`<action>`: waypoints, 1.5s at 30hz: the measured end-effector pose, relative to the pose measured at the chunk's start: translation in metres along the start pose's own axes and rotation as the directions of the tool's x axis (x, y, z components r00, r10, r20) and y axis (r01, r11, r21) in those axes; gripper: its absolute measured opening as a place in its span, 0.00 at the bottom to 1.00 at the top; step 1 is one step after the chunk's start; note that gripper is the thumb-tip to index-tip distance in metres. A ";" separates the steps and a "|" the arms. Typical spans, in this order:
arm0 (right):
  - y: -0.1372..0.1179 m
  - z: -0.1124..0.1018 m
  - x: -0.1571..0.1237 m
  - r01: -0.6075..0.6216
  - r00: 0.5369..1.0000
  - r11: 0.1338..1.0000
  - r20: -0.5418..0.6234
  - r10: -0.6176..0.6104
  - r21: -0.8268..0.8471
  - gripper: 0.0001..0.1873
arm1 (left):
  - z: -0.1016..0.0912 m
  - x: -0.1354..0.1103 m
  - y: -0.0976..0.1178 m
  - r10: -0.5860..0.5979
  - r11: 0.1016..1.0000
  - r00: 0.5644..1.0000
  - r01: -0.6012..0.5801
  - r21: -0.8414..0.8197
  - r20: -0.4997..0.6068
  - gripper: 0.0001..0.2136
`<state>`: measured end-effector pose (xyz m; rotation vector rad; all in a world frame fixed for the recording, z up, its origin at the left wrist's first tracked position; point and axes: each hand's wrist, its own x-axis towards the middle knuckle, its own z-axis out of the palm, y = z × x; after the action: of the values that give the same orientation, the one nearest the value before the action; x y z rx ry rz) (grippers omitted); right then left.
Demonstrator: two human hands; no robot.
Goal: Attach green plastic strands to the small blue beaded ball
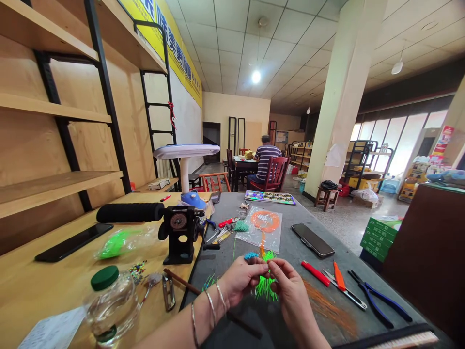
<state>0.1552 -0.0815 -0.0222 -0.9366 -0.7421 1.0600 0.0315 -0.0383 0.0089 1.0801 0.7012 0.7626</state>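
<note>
My left hand [240, 279] and my right hand [288, 286] meet over the dark grey table [290, 252], fingers pinched together on a small bundle of neon green strands [266, 287] with a blue-green tuft at its top. The strands hang down between both hands. Thin bangles circle my left wrist. A clear bag with an orange coil [262, 226] lies just beyond my hands. Loose orange fibres [325, 305] are spread to the right of my right hand.
A black vise-like tool [180, 231] with a foam handle stands left of my hands. A phone [313, 239], red cutter [315, 272], scissors [345, 286] and blue pliers [378, 295] lie right. A green-capped jar [111, 303] sits near left. A seated person [264, 162] is far back.
</note>
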 end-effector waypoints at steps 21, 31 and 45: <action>-0.009 -0.001 0.007 0.008 0.995 0.990 0.096 0.006 -0.141 0.28 | 0.000 0.004 -0.003 0.092 0.983 0.992 -0.104 0.148 0.087 0.07; -0.001 -0.011 0.004 0.028 0.999 0.995 0.028 -0.025 -0.098 0.25 | 0.003 0.005 -0.005 0.075 0.982 0.984 -0.101 0.159 0.160 0.20; -0.002 -0.010 0.003 0.093 0.996 0.979 0.009 -0.093 -0.179 0.24 | -0.001 0.006 -0.009 0.197 0.943 0.979 -0.205 0.262 0.055 0.21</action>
<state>0.1656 -0.0822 -0.0245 -1.0446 -0.8842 0.9219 0.0359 -0.0355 -0.0009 1.4215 0.6894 0.8417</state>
